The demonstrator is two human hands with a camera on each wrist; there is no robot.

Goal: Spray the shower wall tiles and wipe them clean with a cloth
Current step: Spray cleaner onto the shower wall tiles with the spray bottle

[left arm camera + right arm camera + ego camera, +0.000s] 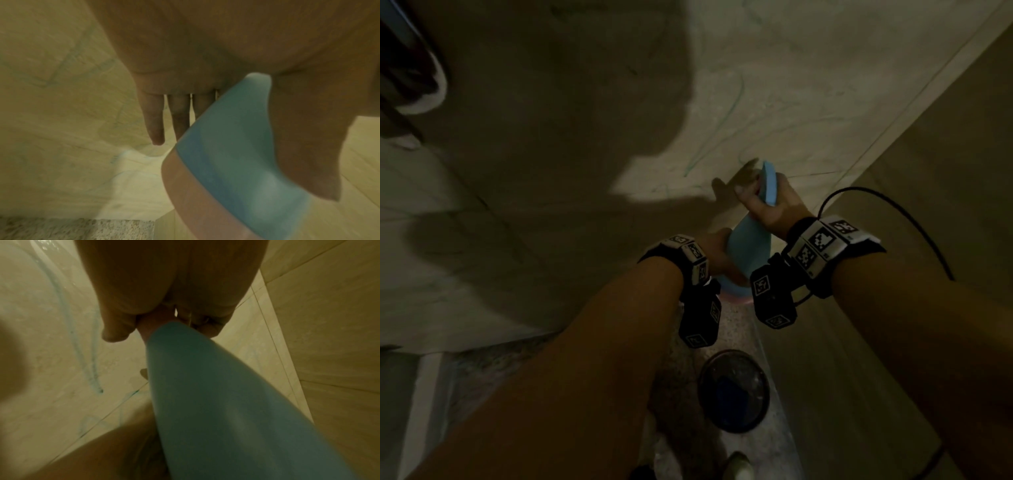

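Note:
I hold a light-blue bottle (750,246) with both hands, close to the beige shower wall tiles (774,102). My right hand (760,202) curls its fingers round the bottle's top end (216,402), right at the wall. My left hand (719,253) holds the lower body (236,154) between the thumb and the fingers (156,121), which point straight down. Thin blue-green streaks (726,120) run down the tiles, and they also show in the right wrist view (68,318). The bottle's nozzle is hidden by my right hand.
A dark round bucket (733,390) stands on the speckled floor (726,329) below my wrists, with something blue inside. A side wall (928,171) closes the corner on the right. A dark fixture (407,68) hangs at the upper left. A black cable (893,212) loops from my right wrist.

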